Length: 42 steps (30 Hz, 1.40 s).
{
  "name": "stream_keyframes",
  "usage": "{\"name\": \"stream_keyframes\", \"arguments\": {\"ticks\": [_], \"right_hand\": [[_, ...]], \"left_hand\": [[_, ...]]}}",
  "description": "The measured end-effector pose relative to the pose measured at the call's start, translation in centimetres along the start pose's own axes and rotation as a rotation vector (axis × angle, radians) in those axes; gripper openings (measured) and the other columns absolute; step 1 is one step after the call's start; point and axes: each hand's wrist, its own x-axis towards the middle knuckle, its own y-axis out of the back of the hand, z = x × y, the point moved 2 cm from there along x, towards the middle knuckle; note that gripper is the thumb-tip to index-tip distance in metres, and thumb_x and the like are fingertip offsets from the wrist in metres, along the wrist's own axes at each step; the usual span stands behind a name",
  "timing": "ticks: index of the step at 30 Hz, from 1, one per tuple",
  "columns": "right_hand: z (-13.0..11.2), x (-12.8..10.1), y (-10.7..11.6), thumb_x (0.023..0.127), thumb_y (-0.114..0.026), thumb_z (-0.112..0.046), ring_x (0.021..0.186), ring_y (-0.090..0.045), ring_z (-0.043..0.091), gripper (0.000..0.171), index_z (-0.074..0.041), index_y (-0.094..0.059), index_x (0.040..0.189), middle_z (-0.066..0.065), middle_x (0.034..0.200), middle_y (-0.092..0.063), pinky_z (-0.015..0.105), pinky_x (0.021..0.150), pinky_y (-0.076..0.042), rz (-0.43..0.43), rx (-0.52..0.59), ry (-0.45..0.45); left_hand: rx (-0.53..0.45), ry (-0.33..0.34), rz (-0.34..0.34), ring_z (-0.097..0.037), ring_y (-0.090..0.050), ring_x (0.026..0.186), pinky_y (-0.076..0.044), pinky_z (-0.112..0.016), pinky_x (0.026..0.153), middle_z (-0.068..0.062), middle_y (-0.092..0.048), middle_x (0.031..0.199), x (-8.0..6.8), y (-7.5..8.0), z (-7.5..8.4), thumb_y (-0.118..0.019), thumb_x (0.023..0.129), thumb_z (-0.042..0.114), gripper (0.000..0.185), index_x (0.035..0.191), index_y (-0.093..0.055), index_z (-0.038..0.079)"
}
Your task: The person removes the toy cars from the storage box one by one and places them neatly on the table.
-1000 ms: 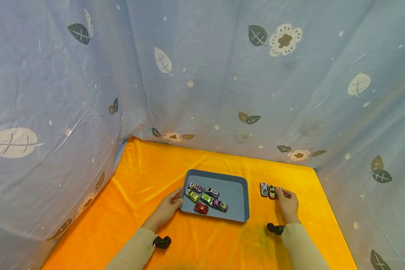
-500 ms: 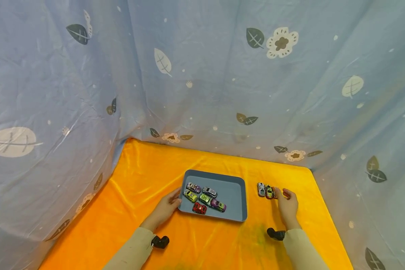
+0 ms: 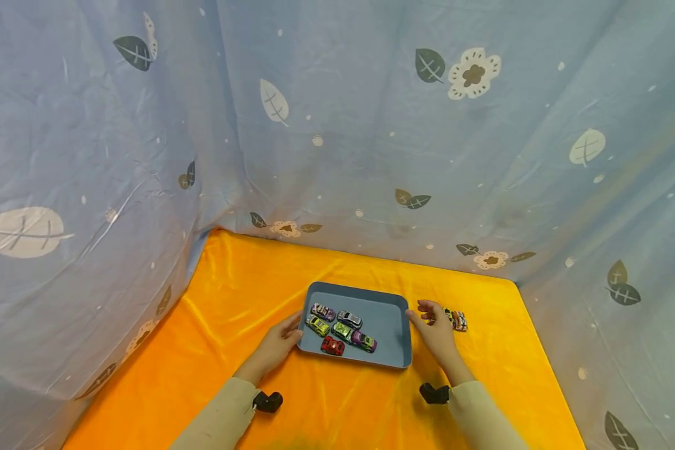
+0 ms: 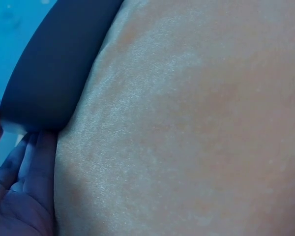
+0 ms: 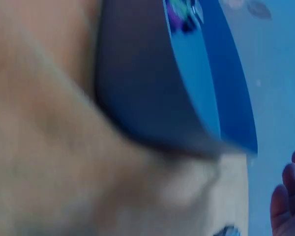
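The grey-blue tray [image 3: 390, 356] lies on the yellow cloth, with several toy cars in its left part, among them a red toy car [image 3: 333, 346] and a silver toy car [image 3: 350, 320]. My left hand [image 3: 277, 345] holds the tray's left side, thumb at the rim and fingers against the outer wall in the left wrist view. Beside the tray's right rim is my right hand [image 3: 437, 334], fingers spread and holding nothing. In the right wrist view its fingers [image 5: 292, 184] stand apart from the tray wall [image 5: 147, 83].
Just right of my right hand, a row of toy cars [image 3: 459, 321] sits on the yellow cloth [image 3: 349, 406], partly hidden by that hand. Blue patterned curtains [image 3: 337, 125] rise behind and at both sides.
My right hand has moved left from the row of toy cars to the tray's right edge, its fingers opening out. The left hand stays at the tray, and the cars in the tray keep their places.
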Motion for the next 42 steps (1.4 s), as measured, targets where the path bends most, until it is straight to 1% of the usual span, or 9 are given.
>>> {"name": "stream_keyframes", "arguments": {"ticks": [5, 11, 18, 21, 25, 28, 32, 35, 42], "right_hand": [[-1.7, -0.8, -2.5, 0.086, -0.071, -0.044, 0.099, -0.052, 0.024, 0.062, -0.004, -0.055, 0.130, 0.017, 0.121, -0.057, 0.036, 0.087, -0.047, -0.132, 0.019, 0.046], [-2.0, -1.6, -5.0, 0.085, -0.073, -0.042, 0.097, -0.055, 0.020, 0.059, -0.009, -0.056, 0.131, 0.013, 0.120, -0.058, 0.033, 0.081, -0.051, -0.254, 0.022, 0.043], [-2.1, -2.1, -6.5, 0.084, -0.076, -0.037, 0.096, -0.056, 0.020, 0.057, -0.008, -0.058, 0.129, 0.010, 0.118, -0.060, 0.034, 0.080, -0.051, -0.305, -0.018, 0.023], [-2.1, -2.4, -6.9, 0.083, -0.076, -0.040, 0.096, -0.056, 0.020, 0.059, -0.008, -0.058, 0.128, 0.009, 0.118, -0.060, 0.034, 0.079, -0.051, -0.333, -0.054, 0.016], [-1.8, -2.5, -7.4, 0.083, -0.075, -0.044, 0.095, -0.055, 0.018, 0.060, -0.008, -0.057, 0.128, 0.005, 0.115, -0.060, 0.034, 0.079, -0.051, -0.365, -0.094, 0.018], [-1.5, -2.5, -7.7, 0.083, -0.075, -0.043, 0.093, -0.055, 0.018, 0.060, -0.008, -0.058, 0.127, 0.004, 0.111, -0.061, 0.034, 0.078, -0.051, -0.382, -0.110, 0.028], [-1.5, -2.6, -7.7, 0.084, -0.075, -0.042, 0.094, -0.056, 0.019, 0.054, -0.009, -0.060, 0.124, 0.002, 0.107, -0.061, 0.035, 0.079, -0.051, -0.402, -0.148, 0.046], [-1.5, -2.6, -7.7, 0.085, -0.074, -0.039, 0.095, -0.056, 0.019, 0.047, -0.011, -0.061, 0.120, 0.002, 0.108, -0.061, 0.037, 0.081, -0.051, -0.419, -0.173, 0.057], [-1.7, -2.7, -7.7, 0.088, -0.073, -0.030, 0.090, -0.055, 0.018, 0.036, -0.009, -0.063, 0.116, 0.004, 0.104, -0.060, 0.037, 0.077, -0.050, -0.442, -0.183, 0.070]], "left_hand": [[0.008, -0.002, 0.001, -0.039, -0.044, 0.130, -0.042, -0.048, 0.102, -0.023, -0.044, 0.143, 0.0, 0.1, 0.1, -0.053, 0.100, 0.009, 0.054, 0.151, -0.035, 0.012], [0.025, 0.013, 0.005, -0.034, -0.046, 0.130, -0.044, -0.044, 0.101, -0.017, -0.047, 0.143, 0.0, 0.1, 0.2, -0.054, 0.100, 0.016, 0.053, 0.151, -0.037, 0.019], [0.015, -0.005, -0.001, -0.037, -0.046, 0.128, -0.045, -0.046, 0.100, -0.021, -0.047, 0.141, -0.1, 0.0, 0.1, -0.054, 0.100, 0.013, 0.054, 0.151, -0.037, 0.016], [0.007, -0.010, -0.019, -0.040, -0.045, 0.129, -0.044, -0.048, 0.100, -0.024, -0.045, 0.141, -0.8, 0.1, 1.4, -0.053, 0.100, 0.012, 0.054, 0.151, -0.035, 0.011], [0.007, 0.000, -0.014, -0.038, -0.045, 0.129, -0.044, -0.047, 0.100, -0.022, -0.047, 0.141, -0.7, 0.1, 1.4, -0.054, 0.100, 0.013, 0.054, 0.151, -0.036, 0.014], [0.005, 0.002, -0.001, -0.037, -0.046, 0.128, -0.045, -0.046, 0.100, -0.020, -0.048, 0.141, -0.4, 0.1, 0.5, -0.054, 0.100, 0.012, 0.053, 0.151, -0.038, 0.017], [-0.002, 0.000, -0.020, -0.040, -0.044, 0.129, -0.044, -0.048, 0.100, -0.025, -0.044, 0.142, -1.0, 0.1, 1.9, -0.052, 0.101, 0.010, 0.054, 0.151, -0.034, 0.010], [-0.001, 0.000, -0.028, -0.041, -0.043, 0.129, -0.044, -0.048, 0.100, -0.026, -0.043, 0.143, -1.2, 0.1, 2.5, -0.051, 0.101, 0.009, 0.054, 0.152, -0.032, 0.008], [0.010, 0.007, -0.006, -0.037, -0.045, 0.129, -0.045, -0.045, 0.100, -0.022, -0.046, 0.142, -0.4, 0.1, 0.5, -0.053, 0.101, 0.012, 0.053, 0.151, -0.036, 0.015]]}}
